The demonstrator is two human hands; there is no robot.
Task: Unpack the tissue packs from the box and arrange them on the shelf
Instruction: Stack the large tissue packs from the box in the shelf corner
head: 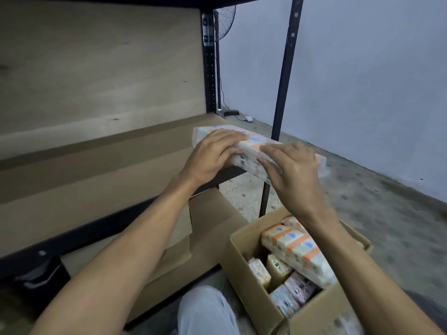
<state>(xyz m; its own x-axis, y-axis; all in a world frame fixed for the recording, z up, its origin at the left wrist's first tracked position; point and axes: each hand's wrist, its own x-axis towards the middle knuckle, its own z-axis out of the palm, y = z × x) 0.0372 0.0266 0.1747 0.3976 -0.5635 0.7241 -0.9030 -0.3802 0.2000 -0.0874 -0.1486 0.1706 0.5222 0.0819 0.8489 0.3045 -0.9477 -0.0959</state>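
Both hands, left (212,155) and right (294,172), press the long white-and-orange wrapped tissue pack (251,147) at the brown cardboard-covered shelf's (96,170) right front corner, above the grey concrete floor (375,213).

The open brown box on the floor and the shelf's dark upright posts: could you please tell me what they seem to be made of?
The open brown box looks like matte corrugated cardboard: folded flaps, raw edges. The dark upright posts look like black-painted metal, probably steel, judging by the punched slots.

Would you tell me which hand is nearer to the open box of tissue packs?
Right. The right hand is above the box, on the pack's near end; the left hand rests farther left.
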